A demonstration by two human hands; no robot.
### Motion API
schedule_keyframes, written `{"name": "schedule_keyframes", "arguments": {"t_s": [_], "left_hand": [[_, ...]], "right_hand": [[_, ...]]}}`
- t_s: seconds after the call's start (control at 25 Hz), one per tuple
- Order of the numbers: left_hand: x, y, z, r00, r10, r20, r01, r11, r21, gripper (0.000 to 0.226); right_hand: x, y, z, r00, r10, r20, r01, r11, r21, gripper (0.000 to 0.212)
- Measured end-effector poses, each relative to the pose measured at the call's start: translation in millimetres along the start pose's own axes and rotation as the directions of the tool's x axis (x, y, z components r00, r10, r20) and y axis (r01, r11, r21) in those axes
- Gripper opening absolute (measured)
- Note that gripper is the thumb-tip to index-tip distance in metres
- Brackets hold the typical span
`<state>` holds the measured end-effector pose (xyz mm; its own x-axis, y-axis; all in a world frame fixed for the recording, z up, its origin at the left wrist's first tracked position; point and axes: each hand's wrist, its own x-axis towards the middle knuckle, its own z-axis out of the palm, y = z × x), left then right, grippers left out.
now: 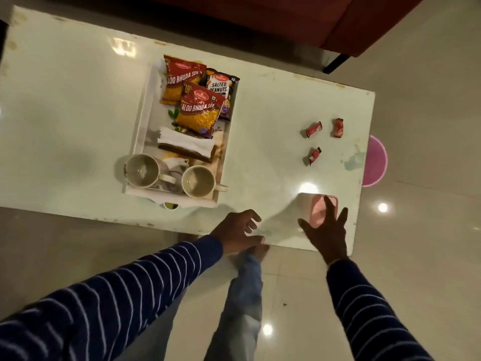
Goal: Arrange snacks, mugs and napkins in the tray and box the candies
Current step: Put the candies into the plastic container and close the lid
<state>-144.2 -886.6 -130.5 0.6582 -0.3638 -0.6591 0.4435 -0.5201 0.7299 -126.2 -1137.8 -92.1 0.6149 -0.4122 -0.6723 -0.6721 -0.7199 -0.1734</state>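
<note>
A white tray (141, 118) on the white table (65, 113) holds two red snack packets (200, 110), a salted peanuts packet (220, 86), folded white napkins (182, 143) and two cream mugs (143, 170). Three red wrapped candies (313, 129) lie loose on the table's right part. A small box with a pink lid (315, 207) stands near the front edge. My right hand (328, 233) hovers over the box with fingers spread, partly hiding it. My left hand (239, 230) is open over the front edge, holding nothing.
A red-brown sofa (338, 19) stands beyond the table. A pink round object (376, 162) shows on the floor past the table's right end. My leg in light trousers (244, 290) is below the front edge. Glossy tiles (429, 230) surround the table.
</note>
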Motion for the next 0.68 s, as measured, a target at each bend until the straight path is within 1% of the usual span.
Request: {"name": "schedule_keyframes", "arguments": {"t_s": [0.04, 0.16, 0.2, 0.28, 0.36, 0.44, 0.52, 0.6, 0.68], "left_hand": [[6, 4, 3, 1.0, 0.013, 0.003, -0.013, 1.0, 0.017, 0.049], [28, 20, 14, 0.998, 0.06, -0.001, -0.06, 0.995, 0.083, 0.053], [35, 23, 17, 0.997, 0.074, -0.004, -0.073, 0.993, 0.094, 0.057], [50, 34, 28, 0.995, 0.098, -0.004, -0.096, 0.985, 0.14, 0.073], [56, 38, 29, 0.995, 0.103, -0.008, -0.101, 0.98, 0.172, 0.094], [66, 49, 40, 0.993, 0.12, -0.001, -0.118, 0.973, 0.197, 0.115], [72, 60, 45, 0.985, 0.171, -0.001, -0.166, 0.959, 0.232, 0.131], [80, 71, 47, 0.971, 0.239, -0.002, -0.229, 0.934, 0.275, 0.14], [86, 80, 43, 0.953, 0.304, -0.002, -0.289, 0.908, 0.303, 0.14]], "right_hand": [[1, 5, 5, 0.999, -0.017, -0.029, 0.017, 1.0, -0.017, 0.095], [12, 13, 8, 0.981, -0.141, -0.134, 0.132, 0.989, -0.07, 0.089], [16, 14, 8, 0.974, -0.167, -0.15, 0.158, 0.985, -0.073, 0.087], [22, 24, 3, 0.964, -0.205, -0.168, 0.2, 0.979, -0.045, 0.086], [21, 23, 4, 0.956, -0.249, -0.156, 0.25, 0.968, -0.016, 0.088], [22, 26, -4, 0.954, -0.269, -0.129, 0.28, 0.957, 0.071, 0.091], [19, 21, -9, 0.948, -0.305, -0.095, 0.316, 0.939, 0.139, 0.092], [15, 11, -12, 0.937, -0.345, -0.06, 0.35, 0.922, 0.165, 0.093], [9, -3, -14, 0.928, -0.37, -0.044, 0.372, 0.911, 0.18, 0.095]]}}
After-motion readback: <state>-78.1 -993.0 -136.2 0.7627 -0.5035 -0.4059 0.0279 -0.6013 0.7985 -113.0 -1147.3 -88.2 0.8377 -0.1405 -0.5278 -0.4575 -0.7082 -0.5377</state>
